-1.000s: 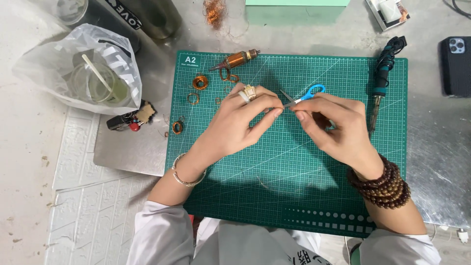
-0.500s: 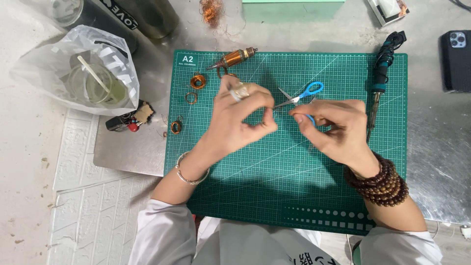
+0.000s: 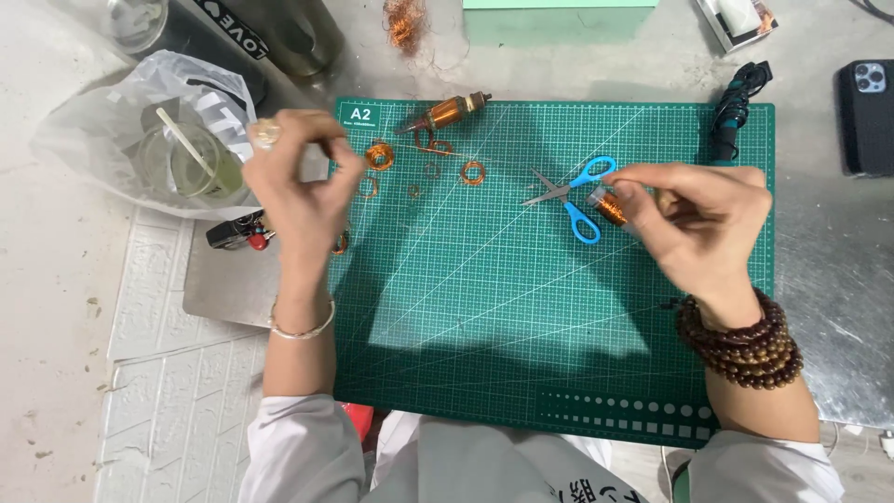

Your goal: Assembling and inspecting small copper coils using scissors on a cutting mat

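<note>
My right hand (image 3: 698, 224) pinches a small copper-wound coil (image 3: 610, 207) over the right half of the green cutting mat (image 3: 484, 307), just beside blue-handled scissors (image 3: 577, 191). My left hand (image 3: 298, 186) is raised at the mat's left edge, thumb and fingertips pinched together as if on a fine copper wire; the strand itself is barely visible. Below that hand lie loose copper wire rings (image 3: 379, 155), with another ring (image 3: 473, 172) further right. A copper-wound motor armature (image 3: 447, 112) lies at the mat's top.
A clear plastic bag with a cup (image 3: 158, 140) sits at the left, and a small lighter (image 3: 237, 233) lies on a metal sheet (image 3: 223, 289). A black-handled tool (image 3: 736, 107) and a dark phone (image 3: 866, 112) are at the right. Tangled copper wire (image 3: 405, 23) lies at the top.
Both hands were together at the mat's middle around the coil. My left hand has pulled away to the left edge; my right hand has shifted right, still on the coil.
</note>
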